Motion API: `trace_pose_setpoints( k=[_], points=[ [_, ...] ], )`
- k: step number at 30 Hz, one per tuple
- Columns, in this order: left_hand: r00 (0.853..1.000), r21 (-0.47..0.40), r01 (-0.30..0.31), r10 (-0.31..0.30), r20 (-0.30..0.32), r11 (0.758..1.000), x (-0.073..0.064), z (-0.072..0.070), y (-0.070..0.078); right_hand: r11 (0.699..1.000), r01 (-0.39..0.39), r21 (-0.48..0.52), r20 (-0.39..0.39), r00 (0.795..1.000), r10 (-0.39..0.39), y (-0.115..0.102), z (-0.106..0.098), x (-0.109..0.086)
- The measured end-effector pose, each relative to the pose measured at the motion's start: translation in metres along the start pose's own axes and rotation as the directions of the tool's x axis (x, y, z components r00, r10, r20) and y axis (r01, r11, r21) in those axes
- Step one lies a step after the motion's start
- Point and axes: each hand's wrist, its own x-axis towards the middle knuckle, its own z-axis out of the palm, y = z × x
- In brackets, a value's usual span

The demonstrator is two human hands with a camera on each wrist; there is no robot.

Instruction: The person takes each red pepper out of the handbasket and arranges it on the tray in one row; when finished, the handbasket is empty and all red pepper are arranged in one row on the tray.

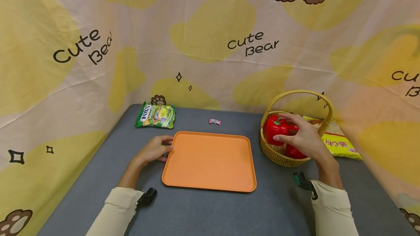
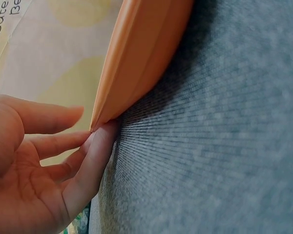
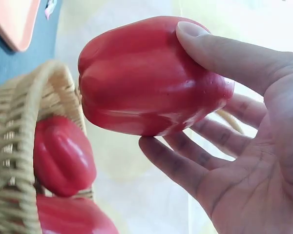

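Observation:
My right hand (image 1: 305, 137) holds a red bell pepper (image 3: 146, 78), thumb on one side and fingertips on the other. In the head view this hand is over the wicker basket (image 1: 279, 157). Another red bell pepper (image 3: 63, 156) lies inside the basket, and a further red one (image 3: 73, 217) shows beside it, partly cut off in the right wrist view. My left hand (image 1: 154, 151) is at the left edge of an orange tray (image 1: 210, 161). Its fingertips touch the tray's rim, while the thumb (image 2: 53, 117) stands apart from it in the left wrist view.
A green FOX'S candy bag (image 1: 155, 115) lies at the back left. Behind the tray is a small pink wrapped candy (image 1: 214, 121). A yellow packet (image 1: 341, 143) lies right of the basket, whose tall handle (image 1: 303, 92) arches upward. Patterned cloth hangs around the grey table (image 1: 210, 210).

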Motion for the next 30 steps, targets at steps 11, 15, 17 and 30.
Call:
trace_pose_setpoints(
  k=[11, 15, 17, 30],
  points=[
    [1.000, -0.012, -0.014, 0.015, 0.022, 1.000, -0.004, -0.002, 0.002, 0.995, 0.039, 0.091, 0.078, 0.996, -0.046, -0.017, 0.022, 0.007],
    [0.999, -0.006, -0.025, 0.025, 0.023, 1.000, -0.005, -0.001, 0.002, 0.992, 0.040, 0.122, 0.098, 0.994, -0.052, -0.020, 0.034, 0.010],
    [1.000, -0.007, -0.022, 0.022, 0.019, 1.000, -0.004, -0.001, 0.002, 0.991, 0.053, 0.126, 0.102, 0.993, -0.066, -0.021, 0.041, 0.012],
    [1.000, -0.005, -0.018, 0.018, 0.012, 1.000, -0.004, 0.000, 0.002, 0.987, 0.034, 0.154, 0.210, 0.975, -0.066, -0.034, 0.092, 0.026]
  ],
)
